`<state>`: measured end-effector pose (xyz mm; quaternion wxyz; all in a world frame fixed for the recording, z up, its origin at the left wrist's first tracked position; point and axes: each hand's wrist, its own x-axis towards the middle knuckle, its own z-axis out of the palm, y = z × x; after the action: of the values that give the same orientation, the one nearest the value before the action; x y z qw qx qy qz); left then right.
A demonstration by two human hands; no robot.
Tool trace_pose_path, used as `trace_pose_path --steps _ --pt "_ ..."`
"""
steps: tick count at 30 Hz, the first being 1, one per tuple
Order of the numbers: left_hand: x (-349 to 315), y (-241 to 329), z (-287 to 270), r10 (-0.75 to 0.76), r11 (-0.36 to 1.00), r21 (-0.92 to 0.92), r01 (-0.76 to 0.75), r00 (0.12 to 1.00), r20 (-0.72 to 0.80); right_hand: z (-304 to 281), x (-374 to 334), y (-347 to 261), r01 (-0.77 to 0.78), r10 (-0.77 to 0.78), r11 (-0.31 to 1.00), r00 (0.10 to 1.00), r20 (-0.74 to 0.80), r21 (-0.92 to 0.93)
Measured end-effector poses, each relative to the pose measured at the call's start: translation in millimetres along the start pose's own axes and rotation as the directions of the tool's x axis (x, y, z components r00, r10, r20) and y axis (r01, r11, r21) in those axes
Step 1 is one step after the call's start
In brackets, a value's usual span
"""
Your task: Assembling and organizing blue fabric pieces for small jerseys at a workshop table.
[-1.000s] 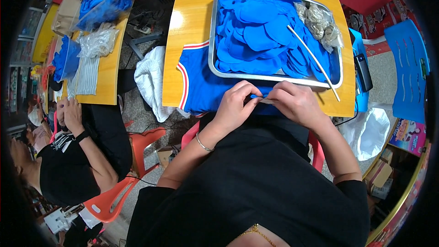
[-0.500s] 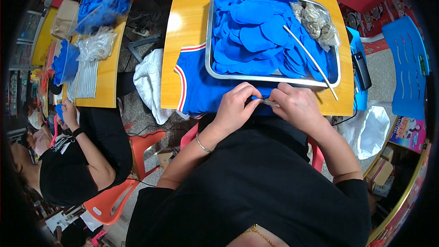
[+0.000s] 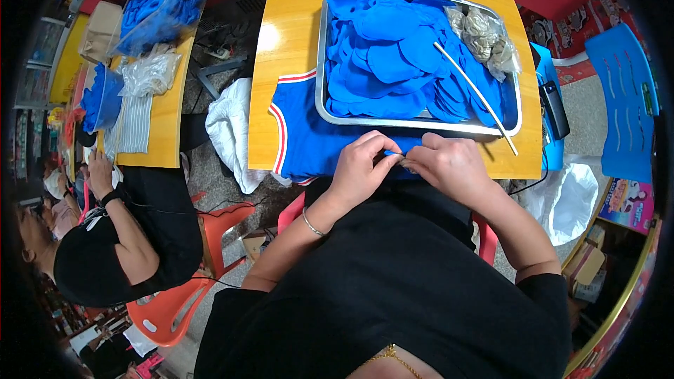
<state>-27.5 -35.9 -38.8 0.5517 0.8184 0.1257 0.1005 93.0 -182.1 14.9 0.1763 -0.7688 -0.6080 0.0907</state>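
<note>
My left hand (image 3: 361,168) is closed in a pinch on a small blue fabric piece (image 3: 393,153), mostly hidden by the fingers. Right beside it, the fingers of my right hand (image 3: 449,163) are pressed together at the same spot; what they grip is too small and covered to make out. Both hands are above the near edge of a blue sleeveless jersey (image 3: 302,126) with red and white trim. Just beyond them, a metal tray (image 3: 421,123) rests partly on the jersey, heaped with flat, rounded blue fabric pieces (image 3: 393,60).
A white stick (image 3: 477,98) lies slantwise across the tray's right side. Clear bags of beige bits (image 3: 484,38) sit in its far right corner. A co-worker (image 3: 105,238) sits at a second table (image 3: 165,119) on the left. At right stands a blue chair (image 3: 621,105).
My hands have drawn slightly closer together, with the right fingers curled further over the pinch. Less of the small piece shows. The co-worker's raised hand has shifted lower.
</note>
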Motion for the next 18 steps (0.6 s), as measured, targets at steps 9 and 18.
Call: trace_pose_path --steps 9,18 --pt "2.9 -0.7 0.4 0.004 1.000 -0.002 -0.004 0.999 0.048 5.3 -4.3 -4.0 -0.088 0.086 0.990 0.996 -0.026 -0.110" --pt "6.0 3.2 3.1 -0.021 0.999 -0.039 0.022 1.000 0.006 9.3 -6.2 -2.7 -0.129 0.118 0.985 0.989 -0.094 -0.116"
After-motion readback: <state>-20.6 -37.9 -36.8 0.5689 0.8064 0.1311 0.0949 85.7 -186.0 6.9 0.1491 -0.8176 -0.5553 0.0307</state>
